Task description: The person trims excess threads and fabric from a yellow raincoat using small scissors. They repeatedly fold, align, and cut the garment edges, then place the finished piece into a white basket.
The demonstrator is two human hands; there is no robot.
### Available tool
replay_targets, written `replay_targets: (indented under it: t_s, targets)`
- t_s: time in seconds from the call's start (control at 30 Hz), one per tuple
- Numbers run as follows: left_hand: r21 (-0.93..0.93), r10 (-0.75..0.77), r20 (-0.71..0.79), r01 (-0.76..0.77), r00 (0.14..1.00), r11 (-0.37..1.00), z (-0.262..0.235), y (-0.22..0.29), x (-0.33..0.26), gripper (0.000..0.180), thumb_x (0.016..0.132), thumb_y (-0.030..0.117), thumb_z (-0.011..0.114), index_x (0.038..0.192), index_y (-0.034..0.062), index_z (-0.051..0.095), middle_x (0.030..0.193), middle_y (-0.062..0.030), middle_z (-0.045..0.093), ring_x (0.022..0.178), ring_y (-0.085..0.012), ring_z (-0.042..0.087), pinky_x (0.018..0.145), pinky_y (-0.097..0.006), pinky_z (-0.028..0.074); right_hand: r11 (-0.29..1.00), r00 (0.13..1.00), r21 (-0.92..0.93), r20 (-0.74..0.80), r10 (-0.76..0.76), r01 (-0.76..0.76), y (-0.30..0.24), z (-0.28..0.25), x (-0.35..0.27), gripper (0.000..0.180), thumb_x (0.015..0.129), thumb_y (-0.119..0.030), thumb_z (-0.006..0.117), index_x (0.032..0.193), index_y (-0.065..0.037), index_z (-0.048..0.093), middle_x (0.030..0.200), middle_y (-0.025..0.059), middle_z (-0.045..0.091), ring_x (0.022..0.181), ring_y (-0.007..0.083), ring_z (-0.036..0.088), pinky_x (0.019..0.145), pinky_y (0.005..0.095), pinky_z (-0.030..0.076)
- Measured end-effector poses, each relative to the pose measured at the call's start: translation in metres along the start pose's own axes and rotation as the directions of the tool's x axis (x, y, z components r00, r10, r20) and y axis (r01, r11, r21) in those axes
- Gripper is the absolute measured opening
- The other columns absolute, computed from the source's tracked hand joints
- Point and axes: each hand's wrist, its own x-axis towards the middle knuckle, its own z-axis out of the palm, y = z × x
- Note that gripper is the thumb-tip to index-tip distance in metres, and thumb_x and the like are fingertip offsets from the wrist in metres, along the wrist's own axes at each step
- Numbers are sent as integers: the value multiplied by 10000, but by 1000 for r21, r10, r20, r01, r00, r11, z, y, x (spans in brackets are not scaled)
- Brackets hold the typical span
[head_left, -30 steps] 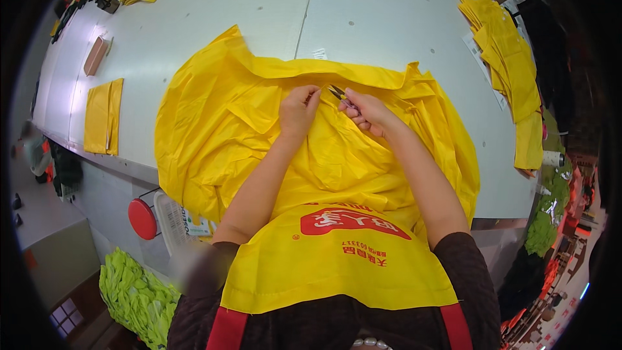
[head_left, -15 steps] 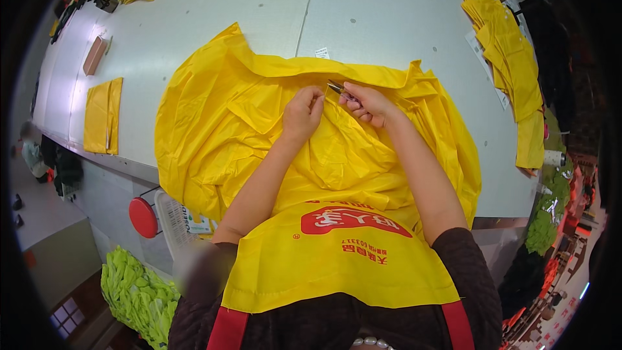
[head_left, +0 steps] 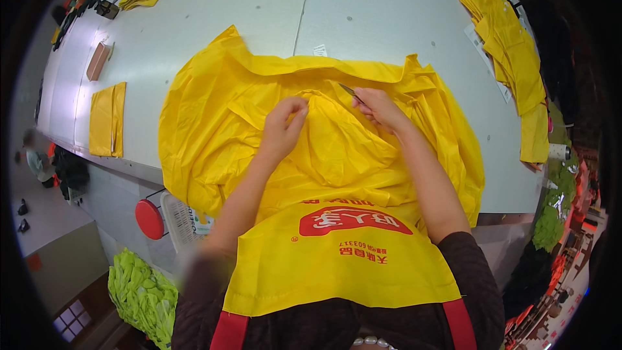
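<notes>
A large yellow garment [head_left: 214, 123] of thin, shiny material lies crumpled across the table in front of me. Over its middle, my left hand [head_left: 284, 128] is closed in a pinch beside a raised fold; what sits between the fingertips is too small to make out. To its right, my right hand [head_left: 382, 110] grips a small pair of thread snips [head_left: 348, 91], the dark blades pointing up and left, above the cloth. The tips of the snips are apart from my left hand.
A folded yellow piece [head_left: 107, 120] and a pinkish-brown box [head_left: 98, 61] lie on the table [head_left: 259, 0] at the left. Stacked yellow pieces [head_left: 508, 52] run along the right edge. A red stool [head_left: 149, 219], a white basket [head_left: 178, 220] and bright green material [head_left: 142, 295] are at lower left.
My left hand has moved left and toward me, away from the snips. My right hand with the snips has shifted slightly right and toward me.
</notes>
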Motion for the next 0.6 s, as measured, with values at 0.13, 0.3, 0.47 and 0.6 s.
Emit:
replay_targets:
  t_s: [0.13,0.3,0.47,0.6]
  targets:
    - [2,-444,574,541,688,841,-81,44,-52,131,862,142,557,874,13,580,852,-28,597,825,-85,532,751,-242,432,996,967,31,-242,-77,87,18,-34,-53,287,883,-360,485,796,-90,530,563,-67,345,459,29,270,402,188,215]
    - [953,-958,255,132,131,271,-132,68,-98,368,857,368,527,775,27,641,717,-77,640,666,-222,604,634,-308,473,881,639,-446,-634,-437,160,59,-80,-82,255,764,-226,675,830,-24,532,666,-6,449,586,91,438,525,230,387]
    - [514,-581,470,328,665,792,-70,86,-37,311,830,289,580,883,-15,619,811,-148,643,723,-274,619,642,-318,476,830,521,-504,-654,-548,241,75,-94,-48,345,712,-198,714,894,21,518,810,73,541,725,154,505,665,280,433]
    - [61,-114,447,97,887,993,39,82,14,230,835,167,583,973,-17,582,917,-135,625,832,-229,610,700,-292,474,844,627,-498,-597,-501,199,58,-90,-22,322,733,-211,683,906,13,530,773,55,535,693,138,494,636,277,428]
